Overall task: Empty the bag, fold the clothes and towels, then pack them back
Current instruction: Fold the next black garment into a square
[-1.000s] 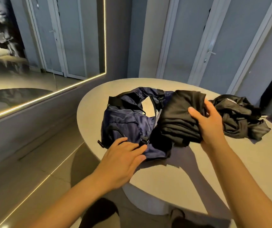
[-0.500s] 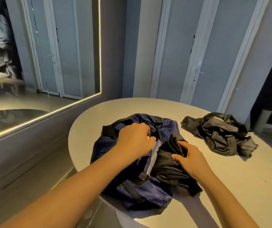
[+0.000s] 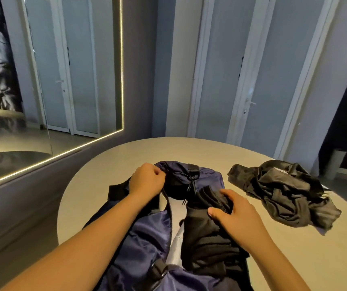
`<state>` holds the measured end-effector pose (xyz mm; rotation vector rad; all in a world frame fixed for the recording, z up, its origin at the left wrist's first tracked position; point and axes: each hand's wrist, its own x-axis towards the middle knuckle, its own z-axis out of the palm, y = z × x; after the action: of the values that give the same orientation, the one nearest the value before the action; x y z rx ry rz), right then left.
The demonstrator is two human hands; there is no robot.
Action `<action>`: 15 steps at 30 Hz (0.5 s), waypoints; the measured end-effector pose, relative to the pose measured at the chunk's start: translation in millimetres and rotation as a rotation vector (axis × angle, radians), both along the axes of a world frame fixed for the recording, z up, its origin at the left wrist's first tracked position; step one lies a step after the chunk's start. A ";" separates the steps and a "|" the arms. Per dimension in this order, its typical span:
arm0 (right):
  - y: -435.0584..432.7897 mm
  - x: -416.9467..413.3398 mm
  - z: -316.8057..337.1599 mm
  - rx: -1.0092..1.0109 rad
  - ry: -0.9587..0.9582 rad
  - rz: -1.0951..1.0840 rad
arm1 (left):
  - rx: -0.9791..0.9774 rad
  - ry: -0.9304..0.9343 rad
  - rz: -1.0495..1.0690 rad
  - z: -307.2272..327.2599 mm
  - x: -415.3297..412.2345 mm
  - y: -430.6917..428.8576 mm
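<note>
Head camera is looking down on a round beige table [image 3: 105, 175], where a navy blue backpack [image 3: 147, 234] is lying with its zipped mouth gaping open. The left hand [image 3: 147, 181] is gripping the far left rim of that opening, fingers curled tight round the fabric edge beside the top handle and buckle. The right hand [image 3: 237, 215] is resting on a folded black garment [image 3: 206, 244], its fingers bending over the garment's upper fold and its thumb pressing into the cloth, so it is holding the bundle. That folded garment is sitting in the right side of the backpack's opening, its lower part lying over the bag's near edge. A crumpled black garment [image 3: 281, 192] is lying in a heap on the table to the right, apart from the backpack. A mirror [image 3: 63, 80] with a lit edge is showing on the left wall.
</note>
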<state>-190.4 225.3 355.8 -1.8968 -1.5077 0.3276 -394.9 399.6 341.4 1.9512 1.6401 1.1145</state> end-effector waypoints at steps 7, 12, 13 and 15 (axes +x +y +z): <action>78.9 -44.9 9.6 0.362 0.084 -0.076 | 0.029 -0.430 -0.027 -25.5 -17.0 -10.9; 105.9 -60.6 -20.6 0.428 0.197 -0.067 | 0.071 -0.443 0.012 -27.6 -17.3 -9.1; 109.0 -59.6 -25.9 0.428 0.208 -0.062 | 0.082 -0.438 0.021 -26.1 -17.0 -9.3; 112.8 -55.0 -35.4 0.414 0.222 -0.051 | 0.115 -0.407 0.023 -20.9 -16.1 -10.0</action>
<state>-245.4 338.1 320.4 -1.5151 -1.2630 0.1779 -411.0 389.6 320.4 1.6314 1.4070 1.5264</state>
